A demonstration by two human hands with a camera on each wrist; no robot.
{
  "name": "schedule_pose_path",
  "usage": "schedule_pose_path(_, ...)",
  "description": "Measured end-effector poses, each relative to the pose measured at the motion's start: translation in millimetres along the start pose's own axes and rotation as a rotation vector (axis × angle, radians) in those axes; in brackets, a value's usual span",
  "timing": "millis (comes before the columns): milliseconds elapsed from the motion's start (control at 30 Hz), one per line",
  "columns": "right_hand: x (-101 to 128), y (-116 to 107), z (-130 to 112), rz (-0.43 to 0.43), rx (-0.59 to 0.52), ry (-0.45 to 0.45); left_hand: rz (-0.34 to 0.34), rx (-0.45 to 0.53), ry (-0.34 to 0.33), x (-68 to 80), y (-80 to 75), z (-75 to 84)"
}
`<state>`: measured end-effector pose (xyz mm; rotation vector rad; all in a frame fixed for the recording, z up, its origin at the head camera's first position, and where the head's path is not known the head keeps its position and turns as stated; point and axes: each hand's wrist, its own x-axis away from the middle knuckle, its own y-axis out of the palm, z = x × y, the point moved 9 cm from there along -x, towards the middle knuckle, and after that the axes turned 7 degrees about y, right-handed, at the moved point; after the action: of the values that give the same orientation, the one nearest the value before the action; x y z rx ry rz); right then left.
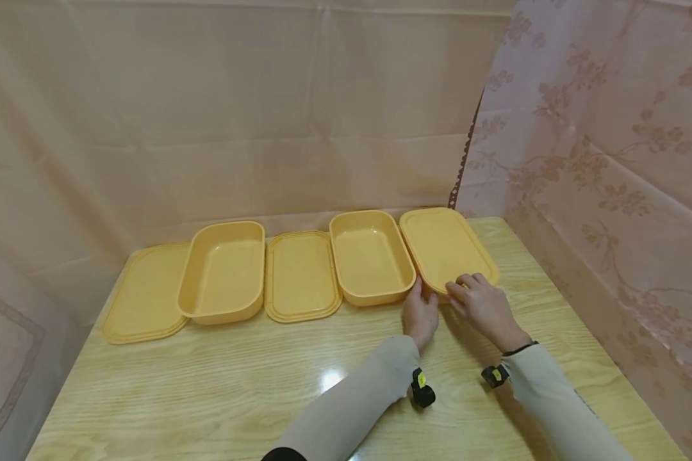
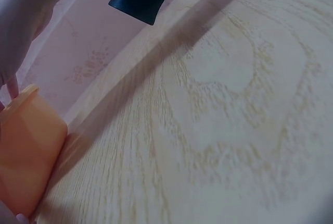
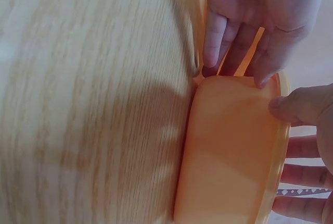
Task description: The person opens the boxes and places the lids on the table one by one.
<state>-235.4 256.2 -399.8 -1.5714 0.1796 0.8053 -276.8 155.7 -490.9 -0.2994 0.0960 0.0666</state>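
At the right end of a row stands a yellow lidded container; its box (image 3: 229,130) shows below its lid (image 1: 446,246). My right hand (image 1: 484,310) pinches the lid's near edge, thumb under the rim and fingers on top, as the right wrist view shows. At the near left corner of this box is my left hand (image 1: 421,317). Its fingers (image 3: 214,41) lie straight along the side wall, and its thumb touches the corner near the rim. An uncovered box (image 1: 371,256) stands just left of that hand.
Further left lie a loose yellow lid (image 1: 302,275), another uncovered box (image 1: 225,272) and a second loose lid (image 1: 144,294), partly hidden by that box. The wooden table (image 1: 225,397) meets a beige curtain (image 1: 207,115) behind and a flowered cloth (image 1: 611,160) at the right.
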Motion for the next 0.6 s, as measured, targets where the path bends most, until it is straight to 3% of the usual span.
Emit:
schedule_pose_path(267,0.6,-0.2,2.4,-0.027,0.004,0.019,-0.006,0.007,-0.033,0.0,-0.2,-3.1)
schedule_pose_path(600,-1.2,-1.2,6.1,-0.076,-0.058,0.073,-0.020,0.043,-0.012,1.2,-0.7,1.1)
